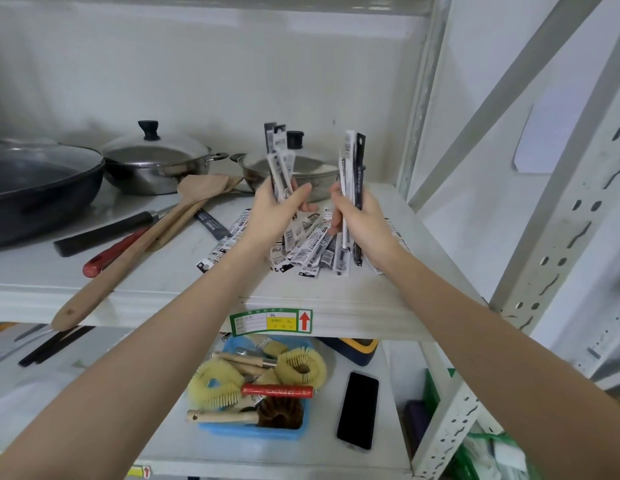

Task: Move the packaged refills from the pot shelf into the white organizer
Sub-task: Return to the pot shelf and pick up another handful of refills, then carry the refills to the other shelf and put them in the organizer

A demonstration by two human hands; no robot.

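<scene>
Two bare hands are working over a grey metal shelf (353, 299), each clutching a bundle of packaged refills upright. The left hand (274, 209) is gripping its left bundle (280, 161) near the bottom, thumb closed across the front, the packs fanning up toward 12 o'clock. The right hand (357, 216) is wrapping its fingers fully round the right bundle (351, 174) at mid-length, so packs are sticking out above and below the fist. Print and barcodes are showing on the wrappers, but the writing is too small to read. The loose pile (303, 251) of refills is lying flat on the shelf directly beneath both hands, spreading toward 6 o'clock and 9 o'clock. A green-bordered label (271, 321) on the shelf's front edge is carrying a yellow field and a red up arrow; its text is not legible. At 9 o'clock from the hands, a wooden spatula (139, 251), a red handle (111, 252) and a black handle (104, 233) are lying across the shelf, with a dark wok (35, 188) and two lidded steel pots, one (156, 164) left, the other (315, 171) right behind the bundles. On the lower shelf, at 6 o'clock, a blue tray (253, 433) is holding brushes, and a black phone (358, 408) is lying just beside it.
</scene>
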